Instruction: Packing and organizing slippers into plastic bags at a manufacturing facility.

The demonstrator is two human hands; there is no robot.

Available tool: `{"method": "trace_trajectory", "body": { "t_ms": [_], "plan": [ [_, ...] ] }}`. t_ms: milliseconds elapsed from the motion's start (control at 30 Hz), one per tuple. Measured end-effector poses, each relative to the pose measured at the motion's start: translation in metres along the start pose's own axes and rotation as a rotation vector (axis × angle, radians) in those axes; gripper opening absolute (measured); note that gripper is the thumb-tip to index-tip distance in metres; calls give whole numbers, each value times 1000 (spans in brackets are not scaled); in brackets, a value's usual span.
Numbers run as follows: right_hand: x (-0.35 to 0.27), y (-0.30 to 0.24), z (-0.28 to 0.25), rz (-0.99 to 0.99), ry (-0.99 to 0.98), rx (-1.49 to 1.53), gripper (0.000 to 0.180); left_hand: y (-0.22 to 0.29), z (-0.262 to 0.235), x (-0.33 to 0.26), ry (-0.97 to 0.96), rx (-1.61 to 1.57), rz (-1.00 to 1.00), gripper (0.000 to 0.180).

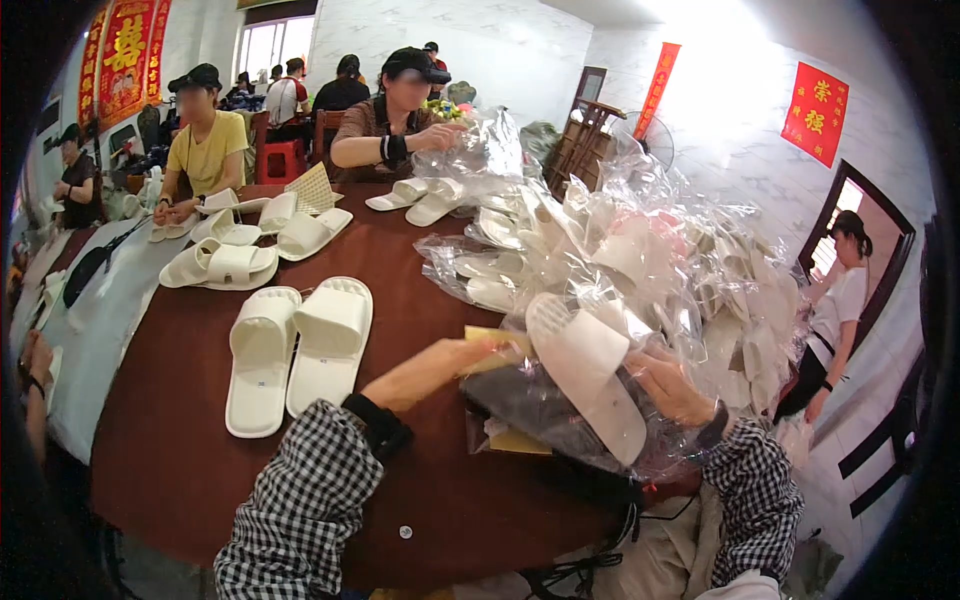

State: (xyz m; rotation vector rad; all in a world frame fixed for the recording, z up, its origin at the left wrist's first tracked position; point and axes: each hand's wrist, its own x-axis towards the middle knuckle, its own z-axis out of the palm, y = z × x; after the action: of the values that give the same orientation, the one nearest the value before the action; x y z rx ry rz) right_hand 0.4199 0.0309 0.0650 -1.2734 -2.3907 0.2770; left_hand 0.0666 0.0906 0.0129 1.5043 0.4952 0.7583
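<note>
A white slipper (598, 385) stands tilted in front of me among clear plastic film. My right hand (672, 388) grips the clear plastic bag (650, 455) at the slipper's right side. My left hand (432, 372) is closed on a flat yellow piece (497, 343) just left of the slipper; its fingertips are partly hidden. Below the slipper lie a dark bundle (520, 395) and more yellow sheet. To the left of my left hand, a pair of white slippers (262, 365) rests side by side on the brown table (440, 510).
A big heap of bagged white slippers (690, 260) rises at the right. Loose slippers (225, 262) lie farther left, beside a yellow patterned sheet (313, 190). Across the table, one co-worker (400, 120) handles plastic film; another, in yellow (205, 150), handles slippers.
</note>
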Motion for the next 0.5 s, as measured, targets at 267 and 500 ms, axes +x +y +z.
{"method": "trace_trajectory", "body": {
  "t_ms": [267,500],
  "plan": [
    [-38,-44,-7,-441,12,-508,40,-13,37,61,290,198,217,33],
    [-106,-51,-13,-83,150,-393,39,-12,69,85,512,393,271,24]
  ]
}}
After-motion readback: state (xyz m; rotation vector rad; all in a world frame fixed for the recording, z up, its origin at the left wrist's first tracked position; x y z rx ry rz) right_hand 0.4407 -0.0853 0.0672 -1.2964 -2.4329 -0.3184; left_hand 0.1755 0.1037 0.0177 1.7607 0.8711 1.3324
